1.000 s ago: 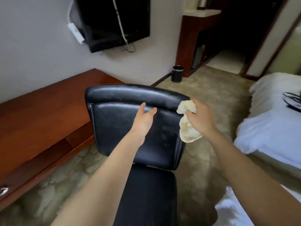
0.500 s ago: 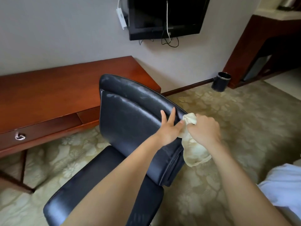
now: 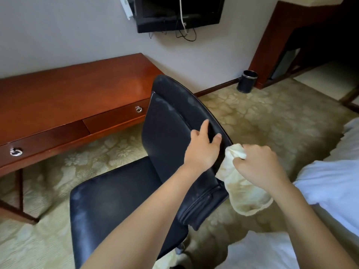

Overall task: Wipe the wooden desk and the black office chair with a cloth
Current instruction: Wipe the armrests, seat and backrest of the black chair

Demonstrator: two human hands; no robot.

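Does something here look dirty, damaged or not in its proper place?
Yes. The black office chair has pale dusty smears along the top of its backrest and on the seat. The cloth is stained. Under the wall television, loose cables hang untidily. Nothing looks spilled or broken.

One wide-angle view, worn on the person's head, looks forward and steeply down at the chair [image 3: 171, 133]. It is close enough that the chair fills the centre of the frame. The left hand [image 3: 202, 150] grips the chair's back, and the right hand [image 3: 260, 166] holds a cloth [image 3: 244, 193] just beside it. Beyond the chair are the bench [image 3: 68, 90] to its left and the TV [image 3: 204, 12] on the wall above. The bed [image 3: 330, 181] is to its right, at the frame's edge.
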